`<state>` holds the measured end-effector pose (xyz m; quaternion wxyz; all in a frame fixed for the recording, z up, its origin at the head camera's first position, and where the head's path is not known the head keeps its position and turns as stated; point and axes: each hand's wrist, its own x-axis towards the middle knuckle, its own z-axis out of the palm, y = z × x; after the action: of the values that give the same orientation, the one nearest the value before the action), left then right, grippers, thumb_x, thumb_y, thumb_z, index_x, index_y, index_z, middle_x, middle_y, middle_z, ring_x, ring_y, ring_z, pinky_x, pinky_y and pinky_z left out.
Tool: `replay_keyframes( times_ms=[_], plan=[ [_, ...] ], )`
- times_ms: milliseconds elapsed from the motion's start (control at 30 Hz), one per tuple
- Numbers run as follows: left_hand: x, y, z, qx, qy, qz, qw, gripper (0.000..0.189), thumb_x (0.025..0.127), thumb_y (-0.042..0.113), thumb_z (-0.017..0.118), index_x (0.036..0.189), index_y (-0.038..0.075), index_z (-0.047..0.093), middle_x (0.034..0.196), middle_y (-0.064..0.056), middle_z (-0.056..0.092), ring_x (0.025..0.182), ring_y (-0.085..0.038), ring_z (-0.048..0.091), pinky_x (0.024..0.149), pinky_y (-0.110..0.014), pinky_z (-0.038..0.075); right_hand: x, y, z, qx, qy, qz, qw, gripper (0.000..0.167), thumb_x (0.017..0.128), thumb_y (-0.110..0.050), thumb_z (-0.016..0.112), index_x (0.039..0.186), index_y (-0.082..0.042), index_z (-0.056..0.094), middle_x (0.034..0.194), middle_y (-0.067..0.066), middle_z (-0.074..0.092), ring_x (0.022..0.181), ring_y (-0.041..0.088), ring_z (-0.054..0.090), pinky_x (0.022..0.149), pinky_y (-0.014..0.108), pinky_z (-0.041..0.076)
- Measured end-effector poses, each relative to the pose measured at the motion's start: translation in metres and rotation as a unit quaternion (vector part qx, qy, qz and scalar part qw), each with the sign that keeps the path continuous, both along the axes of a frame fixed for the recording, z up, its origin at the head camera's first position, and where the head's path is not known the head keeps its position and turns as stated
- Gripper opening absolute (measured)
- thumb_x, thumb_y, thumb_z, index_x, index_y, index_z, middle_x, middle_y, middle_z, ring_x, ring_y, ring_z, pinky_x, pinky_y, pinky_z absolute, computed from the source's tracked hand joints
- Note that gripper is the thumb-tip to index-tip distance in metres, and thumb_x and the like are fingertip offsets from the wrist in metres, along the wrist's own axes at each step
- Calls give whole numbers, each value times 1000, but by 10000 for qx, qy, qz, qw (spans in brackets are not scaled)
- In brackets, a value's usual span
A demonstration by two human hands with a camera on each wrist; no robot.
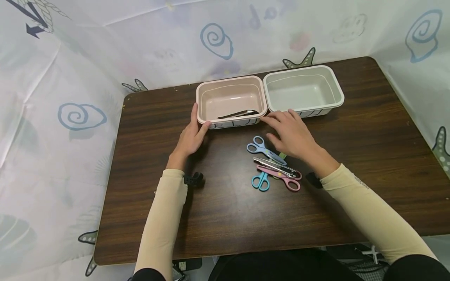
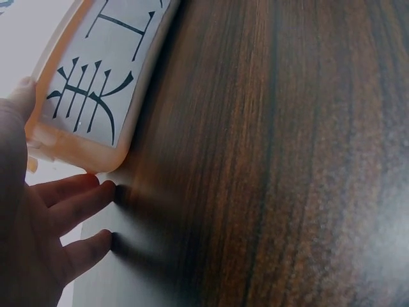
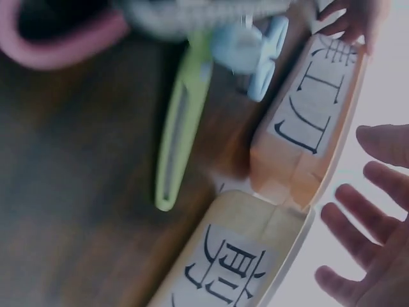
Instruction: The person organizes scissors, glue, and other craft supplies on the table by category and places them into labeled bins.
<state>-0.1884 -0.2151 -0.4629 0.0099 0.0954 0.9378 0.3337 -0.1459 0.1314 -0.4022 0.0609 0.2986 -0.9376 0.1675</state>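
Note:
My left hand is at the left end of a pink box, its thumb on the front corner and straight fingers along the side. Inside the box lies a slim dark and silver tool. With fingers spread, my right hand hovers near where the pink box meets a pale grey-green box; it holds nothing. Just below it is a pile: blue scissors, a silver utility knife, pink scissors, teal-handled scissors and a green utility knife, mostly covered in the head view.
Both boxes stand side by side at the back of the dark wooden table. Their fronts carry paper labels with large black characters. A patterned white curtain hangs behind and beside the table.

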Motion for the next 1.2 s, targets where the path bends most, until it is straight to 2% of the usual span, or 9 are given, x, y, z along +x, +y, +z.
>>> replay_keyframes(
  times_ms=[200, 333, 500, 633, 833, 1100, 1200],
  plan=[
    [0, 1, 1, 11, -3, -25, 10000, 82, 99, 62, 38, 158, 29, -8, 153, -18, 36, 122, -41, 53, 95, -57, 39, 29, 14, -6, -66, -285, -167, 9994, 46, 90, -24, 70, 133, -9, 61, 127, 13, 59, 117, 33, 54, 100, 51, 37],
    [2, 0, 2, 27, 2, -6, 10000, 82, 99, 61, 38, 158, 27, -8, 152, -18, 37, 121, -41, 53, 95, -57, 39, 49, 18, -14, -99, -530, -72, 9985, 42, 90, -22, 71, 129, -9, 65, 123, 12, 61, 108, 32, 59, 89, 50, 45],
    [3, -1, 3, 55, -5, 21, 10000, 81, 99, 61, 38, 158, 29, -8, 152, -17, 37, 121, -40, 53, 95, -56, 39, 73, 20, -26, -166, -736, 3, 9971, 40, 89, -23, 72, 126, -8, 66, 119, 11, 62, 104, 30, 60, 82, 50, 48],
    [3, 0, 4, 96, 0, -24, 10000, 81, 99, 61, 39, 157, 32, -10, 153, -17, 36, 123, -39, 52, 95, -56, 39, 88, 23, -33, -188, -843, -254, 9959, 43, 89, -26, 73, 128, -9, 66, 117, 10, 61, 102, 28, 59, 79, 48, 48],
    [2, 0, 3, 91, -1, -37, 10000, 81, 99, 61, 39, 158, 30, -9, 153, -18, 36, 123, -39, 52, 95, -56, 39, 101, 27, -42, -281, -828, -576, 9945, 44, 88, -25, 74, 128, -9, 65, 110, 9, 60, 92, 24, 56, 67, 42, 48],
    [0, 0, 2, 76, -7, -41, 10000, 80, 99, 60, 38, 156, 35, -11, 153, -17, 36, 122, -39, 52, 94, -57, 39, 107, 27, -49, -358, -818, -684, 9936, 41, 88, -23, 74, 126, -8, 65, 104, 8, 62, 76, 19, 53, 58, 37, 44],
    [0, 0, 1, 87, 8, -37, 10000, 81, 99, 61, 38, 158, 30, -9, 152, -18, 37, 121, -40, 53, 94, -57, 40, 110, 26, -51, -320, -710, -639, 9949, 40, 89, -22, 72, 126, -8, 65, 97, 7, 63, 72, 19, 51, 57, 37, 42]
  ],
)
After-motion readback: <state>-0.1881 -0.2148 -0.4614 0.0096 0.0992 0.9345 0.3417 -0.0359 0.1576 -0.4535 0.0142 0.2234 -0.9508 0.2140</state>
